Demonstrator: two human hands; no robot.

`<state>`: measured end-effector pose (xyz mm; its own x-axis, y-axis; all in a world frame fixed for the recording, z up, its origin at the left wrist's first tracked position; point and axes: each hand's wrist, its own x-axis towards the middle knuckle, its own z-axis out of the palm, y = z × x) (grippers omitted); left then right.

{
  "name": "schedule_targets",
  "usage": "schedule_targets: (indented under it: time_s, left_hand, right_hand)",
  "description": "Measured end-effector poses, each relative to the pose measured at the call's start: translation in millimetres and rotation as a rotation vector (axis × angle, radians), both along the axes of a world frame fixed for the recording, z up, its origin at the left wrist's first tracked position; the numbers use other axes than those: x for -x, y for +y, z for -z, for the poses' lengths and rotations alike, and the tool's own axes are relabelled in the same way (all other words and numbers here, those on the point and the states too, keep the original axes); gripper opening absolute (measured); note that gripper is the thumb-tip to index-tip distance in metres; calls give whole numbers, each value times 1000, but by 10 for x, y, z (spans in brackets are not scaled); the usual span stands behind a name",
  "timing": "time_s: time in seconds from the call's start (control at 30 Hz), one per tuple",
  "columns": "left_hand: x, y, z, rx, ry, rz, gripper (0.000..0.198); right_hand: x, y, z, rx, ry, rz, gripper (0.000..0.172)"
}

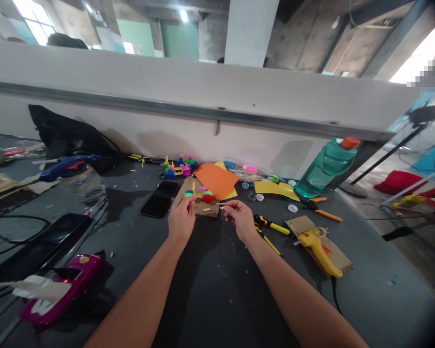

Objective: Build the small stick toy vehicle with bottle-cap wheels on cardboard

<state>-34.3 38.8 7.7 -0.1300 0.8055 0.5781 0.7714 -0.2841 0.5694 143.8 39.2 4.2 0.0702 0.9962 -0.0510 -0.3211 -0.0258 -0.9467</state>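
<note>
My left hand [182,220] is closed on a small toy car with bottle-cap wheels, one red cap [207,197] and one blue-green cap [189,193] showing. A yellow upright piece [194,187] stands between the caps; my fingers hide part of the toy. Pinched between the fingertips of my right hand [240,220] is a thin white stick [220,204], pointing left toward the car. Beneath the toy lies a piece of brown cardboard [212,211] with a small pale scrap on it. Orange paper [217,180] is just behind my hands.
A black phone [160,199] lies left of my hands. To the right are yellow-handled pliers [277,227], orange-handled pliers [322,210], a yellow glue gun [321,251] on cardboard and a teal bottle [326,169]. Left are a blue glue gun [63,167] and a magenta power strip [72,285].
</note>
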Motion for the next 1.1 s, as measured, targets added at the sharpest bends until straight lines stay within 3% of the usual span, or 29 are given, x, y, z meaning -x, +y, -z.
schedule_targets:
  time_s: [0.17,0.3,0.47,0.77,0.93,1.1]
  left_hand:
    - [11,42,36,59,341,141,17]
    - [-67,29,77,98,445,159,17]
    - [-97,52,114,139,401,158,12]
    - [-91,83,141,68,405,112,9]
    - [-103,57,115,107,237,104,6]
    - [-116,48,114,95,166,173,4]
  right_hand:
    - [0,23,34,-8,-50,10,27]
    - [24,41,86,-21,-109,1,27]
    - [64,83,163,-87,-311,27,23]
    - [98,169,208,-234,-672,52,6]
    - [95,161,178,-378,-991,41,11]
    - [65,156,181,-414,-994,71,17]
